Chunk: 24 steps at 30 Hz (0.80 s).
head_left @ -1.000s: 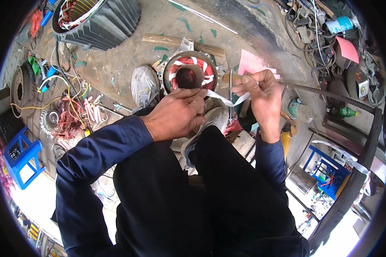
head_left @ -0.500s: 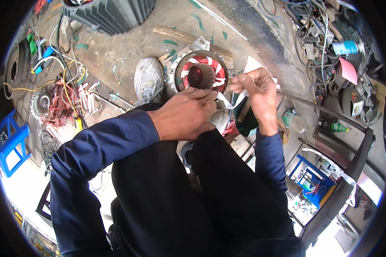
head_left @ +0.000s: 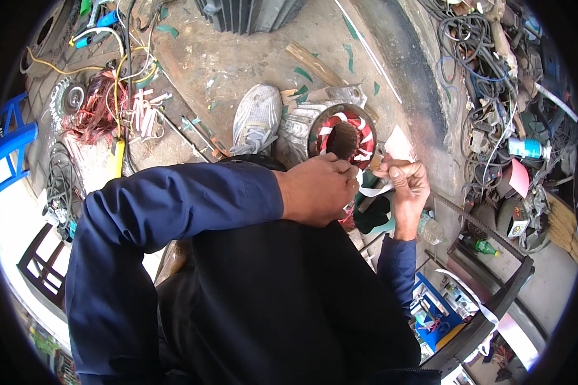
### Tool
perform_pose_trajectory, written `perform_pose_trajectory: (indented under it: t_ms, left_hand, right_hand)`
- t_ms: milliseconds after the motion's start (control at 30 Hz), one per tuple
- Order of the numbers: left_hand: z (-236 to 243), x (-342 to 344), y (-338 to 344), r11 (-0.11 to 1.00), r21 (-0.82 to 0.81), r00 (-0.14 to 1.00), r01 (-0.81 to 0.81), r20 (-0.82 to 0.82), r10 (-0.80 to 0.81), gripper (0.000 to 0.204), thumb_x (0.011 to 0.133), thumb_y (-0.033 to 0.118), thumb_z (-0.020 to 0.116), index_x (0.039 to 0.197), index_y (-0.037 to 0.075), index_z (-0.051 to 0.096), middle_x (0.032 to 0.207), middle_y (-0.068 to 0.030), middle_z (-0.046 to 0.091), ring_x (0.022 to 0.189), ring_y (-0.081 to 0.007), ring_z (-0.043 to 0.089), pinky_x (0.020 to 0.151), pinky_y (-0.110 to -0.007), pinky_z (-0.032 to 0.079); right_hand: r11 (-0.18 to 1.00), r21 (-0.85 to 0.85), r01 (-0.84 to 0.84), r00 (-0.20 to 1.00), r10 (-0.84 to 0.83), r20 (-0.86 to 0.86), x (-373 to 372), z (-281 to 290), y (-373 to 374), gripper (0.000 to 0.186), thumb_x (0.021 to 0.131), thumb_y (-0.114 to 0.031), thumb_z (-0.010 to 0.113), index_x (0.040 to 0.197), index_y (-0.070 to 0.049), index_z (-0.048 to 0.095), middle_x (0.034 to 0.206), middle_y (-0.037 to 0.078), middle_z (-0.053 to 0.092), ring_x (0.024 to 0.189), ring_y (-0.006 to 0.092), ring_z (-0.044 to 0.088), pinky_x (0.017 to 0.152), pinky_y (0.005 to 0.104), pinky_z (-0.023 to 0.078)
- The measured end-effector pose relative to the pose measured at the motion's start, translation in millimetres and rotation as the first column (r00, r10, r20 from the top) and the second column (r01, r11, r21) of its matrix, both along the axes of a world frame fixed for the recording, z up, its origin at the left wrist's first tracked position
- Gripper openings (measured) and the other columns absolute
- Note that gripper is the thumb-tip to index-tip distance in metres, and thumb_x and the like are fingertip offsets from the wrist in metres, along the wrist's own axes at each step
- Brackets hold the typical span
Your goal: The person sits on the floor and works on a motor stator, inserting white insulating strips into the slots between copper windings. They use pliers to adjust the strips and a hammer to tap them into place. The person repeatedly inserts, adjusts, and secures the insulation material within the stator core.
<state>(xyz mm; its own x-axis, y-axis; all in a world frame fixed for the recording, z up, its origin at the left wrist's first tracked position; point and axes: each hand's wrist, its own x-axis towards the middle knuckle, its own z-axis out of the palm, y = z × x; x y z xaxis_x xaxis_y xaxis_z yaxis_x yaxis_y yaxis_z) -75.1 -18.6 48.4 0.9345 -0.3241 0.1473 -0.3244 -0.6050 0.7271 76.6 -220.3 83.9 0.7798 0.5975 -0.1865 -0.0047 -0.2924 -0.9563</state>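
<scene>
A motor stator (head_left: 297,133) lies between my feet, its round opening facing up and away from me. Inside its rim runs a ring of red windings (head_left: 367,133) bound with white bands. My left hand (head_left: 321,190) is closed at the near edge of the ring, fingers curled and knuckles up. A white tape (head_left: 374,191) runs from its fingertips across to my right hand (head_left: 408,187), which pinches it between thumb and fingers just right of the stator. The left thumb and the near part of the windings are hidden.
A ribbed grey motor housing (head_left: 253,14) stands ahead. Red wire scraps (head_left: 96,109) and cables lie left, near a blue stool (head_left: 13,141). At right are a plastic bottle (head_left: 430,228), a blue tray (head_left: 438,314) and piled cables (head_left: 469,51). A wooden stick (head_left: 315,64) lies beyond the stator.
The view has shifted, so the stator sits farther right. My left hand has gone from lying flattened over the rim to curled fingers. My right hand still pinches, close beside the ring.
</scene>
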Motion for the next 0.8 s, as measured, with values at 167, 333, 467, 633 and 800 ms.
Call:
perform_pose_trajectory:
  t_ms: [167, 333, 467, 633, 800]
  left_hand:
    - [-3, -2, -1, 1.000, -0.008, 0.999, -0.027, 0.047, 0.027, 0.059, 0.085, 0.033, 0.077, 0.124, -0.009, 0.064, 0.137, -0.0272, 0.064, 0.130, -0.0369, 0.060, 0.111, -0.046, 0.045]
    - [-4, -1, -1, 1.000, -0.021, 0.999, -0.021, 0.038, 0.021, 0.058, 0.085, 0.034, 0.077, 0.123, -0.009, 0.065, 0.137, -0.0273, 0.064, 0.130, -0.0364, 0.060, 0.110, -0.045, 0.045]
    - [-2, -1, -1, 1.000, -0.020, 1.000, -0.014, 0.023, 0.015, 0.058, 0.085, 0.034, 0.077, 0.123, -0.008, 0.065, 0.137, -0.0270, 0.063, 0.130, -0.0358, 0.060, 0.110, -0.045, 0.045]
    - [-1, -1, -1, 1.000, 0.031, 1.000, -0.007, 0.026, 0.006, 0.058, 0.085, 0.035, 0.077, 0.124, -0.007, 0.065, 0.139, -0.0268, 0.063, 0.132, -0.0352, 0.059, 0.111, -0.044, 0.044]
    - [-1, -2, -1, 0.995, 0.097, 0.999, 0.021, 0.032, -0.024, 0.061, 0.083, 0.036, 0.078, 0.125, -0.006, 0.065, 0.143, -0.0263, 0.060, 0.136, -0.0342, 0.055, 0.112, -0.043, 0.042]
  right_hand:
    - [0.998, 0.004, -0.055, 0.998, 0.055, 0.018, 3, 0, -5, 0.018, 0.100, -0.009, 0.071, 0.093, -0.003, 0.056, 0.100, 0.020, 0.074, 0.090, 0.0241, 0.075, 0.114, 0.0513, 0.045]
    - [0.995, -0.067, -0.079, 0.997, 0.078, -0.017, 12, -5, -13, 0.019, 0.100, -0.009, 0.071, 0.091, -0.003, 0.056, 0.104, 0.020, 0.074, 0.092, 0.0243, 0.075, 0.111, 0.0490, 0.048]
    - [0.997, -0.067, -0.040, 0.997, 0.036, -0.071, 15, -13, -17, 0.017, 0.100, -0.005, 0.071, 0.091, -0.002, 0.057, 0.106, 0.020, 0.074, 0.092, 0.0228, 0.075, 0.103, 0.0417, 0.054]
    - [0.992, -0.114, -0.058, 0.995, 0.048, -0.086, 5, -37, -19, 0.011, 0.098, 0.001, 0.072, 0.099, -0.001, 0.061, 0.101, 0.012, 0.075, 0.089, 0.0161, 0.072, 0.083, 0.0294, 0.057]
    - [0.963, -0.265, -0.051, 0.999, 0.052, -0.002, -3, -36, -11, 0.022, 0.093, -0.001, 0.079, 0.110, -0.002, 0.065, 0.100, 0.004, 0.069, 0.088, 0.0126, 0.065, 0.084, 0.0276, 0.054]
